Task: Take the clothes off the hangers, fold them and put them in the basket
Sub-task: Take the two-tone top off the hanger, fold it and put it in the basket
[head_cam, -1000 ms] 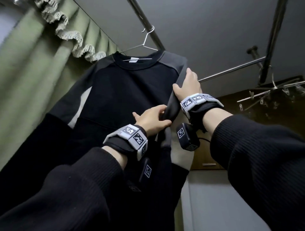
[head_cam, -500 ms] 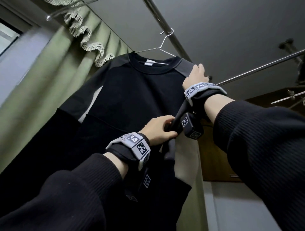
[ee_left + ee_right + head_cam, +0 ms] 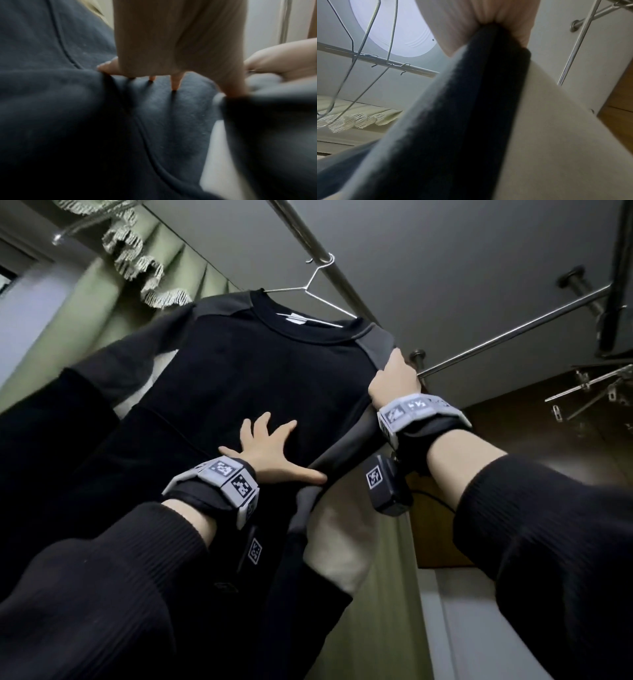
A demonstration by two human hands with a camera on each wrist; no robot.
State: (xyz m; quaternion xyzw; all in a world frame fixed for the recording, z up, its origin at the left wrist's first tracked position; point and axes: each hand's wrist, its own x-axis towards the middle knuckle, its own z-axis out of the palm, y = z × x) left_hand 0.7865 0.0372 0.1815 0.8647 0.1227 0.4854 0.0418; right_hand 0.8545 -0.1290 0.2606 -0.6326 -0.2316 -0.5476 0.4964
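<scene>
Head view: black sweatshirt (image 3: pixel 246 378) hangs on a wire hanger (image 3: pixel 310 289) hooked over the rail (image 3: pixel 329 273), green curtain (image 3: pixel 113 302) behind. Left hand (image 3: pixel 270 455) is spread wide, flat on the sweatshirt's front. Right hand (image 3: pixel 390 378) grips the fabric at the shoulder.

Left wrist view: fingertips (image 3: pixel 175 85) press into dark cloth, pic blurry.

Right wrist view: right hand pinches the dark sleeve w/ curled fingers; bare hangers (image 3: pixel 368 44) on rail nearby.
</scene>
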